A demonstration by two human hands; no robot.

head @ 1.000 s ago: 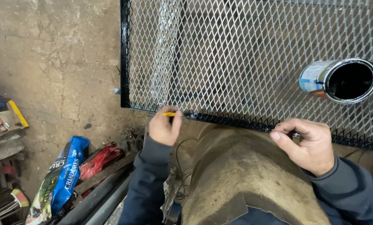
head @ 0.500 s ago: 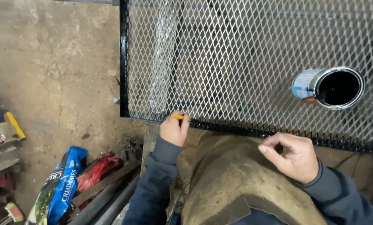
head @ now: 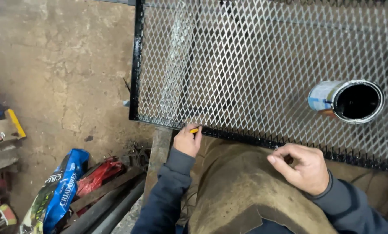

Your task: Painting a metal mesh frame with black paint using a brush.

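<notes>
Since a second ago the left hand (head: 188, 141) has slid its small yellow-handled brush (head: 194, 130) a little along the near edge of the mesh panel (head: 246, 65), and the whole view has drifted, so the paint can now sits lower and the panel's corner further right. That brush lies flat against the black-painted frame bar (head: 254, 139), its handle running along the bar and pointing toward the right hand. Left fingers are curled tight around it in a pinch, knuckles just under the bar.

Further along the same bar, the right hand (head: 304, 167) rests with thumb and forefinger closed together at the frame edge; whether they grip the metal or only touch it I cannot tell. Left is the hand nearer the panel's corner.

On the mesh, beyond the right hand, a paint can (head: 347, 101) stands open; its inside looks black, the level hidden. Below the hands lies a brown leather apron (head: 241, 190). Off left on the concrete floor (head: 51, 78) lies a blue bag (head: 55, 190).
</notes>
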